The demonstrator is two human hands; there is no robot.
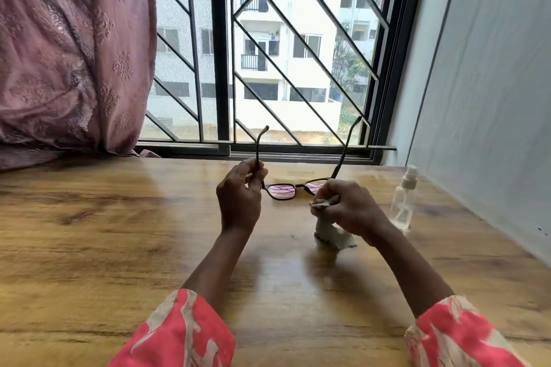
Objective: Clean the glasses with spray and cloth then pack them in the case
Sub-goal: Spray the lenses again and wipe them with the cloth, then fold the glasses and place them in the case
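A clear spray bottle (403, 202) stands upright at the right on the wooden table (104, 232), with only a little liquid visible low inside. The left hand (238, 197) pinches one temple of the glasses (283, 191), held over the table with both temples open and pointing away. The right hand (348, 208) grips a pale cloth (334, 234) bunched against the right lens, which it mostly hides. Beyond are a barred window (268, 48), a pink curtain (68, 48) and a grey wall (492, 83).
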